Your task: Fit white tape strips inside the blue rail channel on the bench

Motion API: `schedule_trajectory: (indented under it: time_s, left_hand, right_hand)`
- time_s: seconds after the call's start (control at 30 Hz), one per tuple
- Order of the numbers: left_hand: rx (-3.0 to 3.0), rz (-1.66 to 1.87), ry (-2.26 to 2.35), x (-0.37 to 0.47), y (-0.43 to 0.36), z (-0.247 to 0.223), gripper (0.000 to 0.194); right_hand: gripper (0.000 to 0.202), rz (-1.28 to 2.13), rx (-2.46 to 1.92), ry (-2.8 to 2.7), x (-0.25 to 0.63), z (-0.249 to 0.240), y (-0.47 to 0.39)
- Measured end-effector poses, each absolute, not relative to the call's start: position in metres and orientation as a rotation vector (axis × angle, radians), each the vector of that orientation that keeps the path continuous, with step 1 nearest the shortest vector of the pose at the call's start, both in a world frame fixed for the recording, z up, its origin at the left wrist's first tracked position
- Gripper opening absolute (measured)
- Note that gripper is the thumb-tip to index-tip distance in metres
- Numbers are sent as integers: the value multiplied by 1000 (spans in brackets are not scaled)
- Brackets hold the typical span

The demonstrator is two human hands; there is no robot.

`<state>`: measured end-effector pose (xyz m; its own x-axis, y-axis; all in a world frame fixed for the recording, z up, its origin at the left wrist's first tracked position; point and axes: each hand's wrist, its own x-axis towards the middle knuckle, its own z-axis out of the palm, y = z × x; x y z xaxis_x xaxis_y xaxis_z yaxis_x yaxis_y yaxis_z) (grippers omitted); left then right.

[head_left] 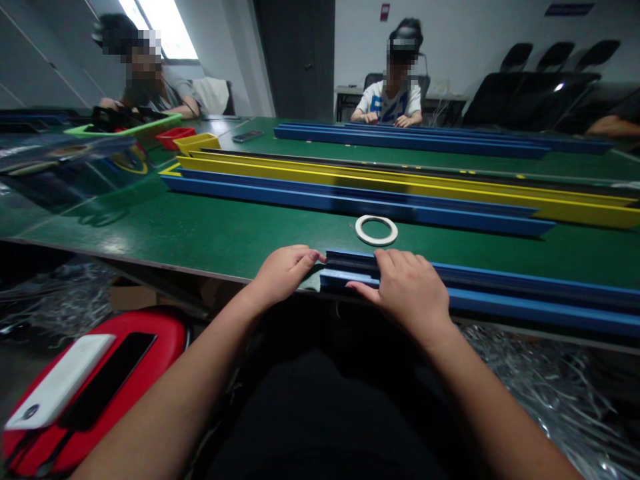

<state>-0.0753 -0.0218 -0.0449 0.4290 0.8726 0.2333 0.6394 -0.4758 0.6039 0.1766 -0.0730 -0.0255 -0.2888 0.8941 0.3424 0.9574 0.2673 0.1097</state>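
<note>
A long blue channel-shaped rail [540, 296] lies along the near edge of the green table [240, 230] and runs out of view on the right. Close to its left end, my right hand [414, 288] grips it, thumb on the near side and fingers over the far side. My left hand [281, 275] is at that same end, thumb and forefinger pinched together; whatever is between them is too small to tell. Under the left fingertips shows a pale greenish scrap [313, 283]. Just beyond the rail, a narrow white tape roll [359, 231] lies flat.
Across the table lie blue rails [300, 193], yellow rails [310, 175] and more blue rails [400, 140]. A yellow bin [199, 142], red bin [175, 138] and green tray [160, 127] stand left. A red stool [150, 340] holds a white device and phone. Two people sit opposite.
</note>
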Motion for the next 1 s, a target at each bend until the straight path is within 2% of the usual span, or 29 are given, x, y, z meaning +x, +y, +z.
schedule_trajectory:
  time_s: [0.3,0.53,0.8,1.0]
  left_hand:
    - [2280,744,1345,-71,-22,-45,50]
    - [2343,726,1392,-70,-19,-52,27]
    - [2356,713,1514,-64,-18,-52,21]
    - [2363,738,1444,-63,-21,-50,24]
  right_hand:
    - [75,-459,-1710,-2315,176,-26,-74]
    - [75,-467,-1728,-2321,176,-26,-74]
    - [75,-465,-1725,-2311,176,-27,-74]
    - [75,-481,-1719,-2319,176,-26,-74]
